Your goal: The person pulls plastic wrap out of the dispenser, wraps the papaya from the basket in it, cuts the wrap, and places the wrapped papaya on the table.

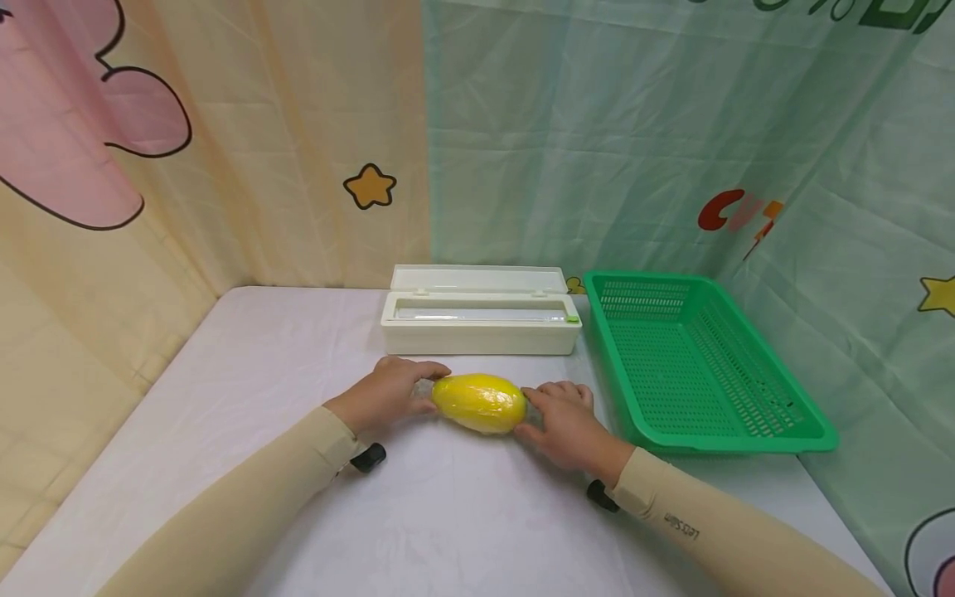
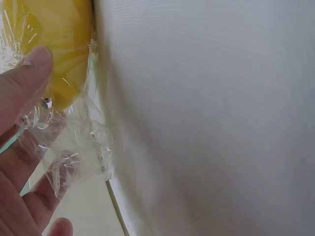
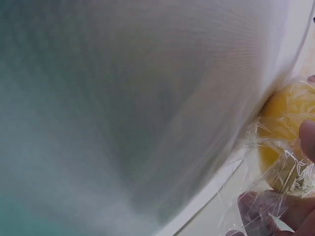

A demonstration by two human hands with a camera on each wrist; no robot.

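Note:
A glossy yellow oval fruit (image 1: 481,404), wrapped in clear cling film, lies lengthwise between both hands over the white tablecloth. My left hand (image 1: 391,390) holds its left end. In the left wrist view the thumb (image 2: 37,64) presses on the fruit while the other fingers lie behind a crumpled flap of cling film (image 2: 74,142). My right hand (image 1: 570,427) grips the opposite end. Loose, wrinkled film also sticks out past the fruit (image 3: 275,115) in the right wrist view, among the fingers there.
Behind the fruit stands a white cling film dispenser (image 1: 481,338), its lid (image 1: 477,279) raised and a roll inside. To the right is a green perforated plastic basket (image 1: 622,373). Printed curtains (image 1: 313,149) enclose the table (image 1: 283,356) at the back and sides.

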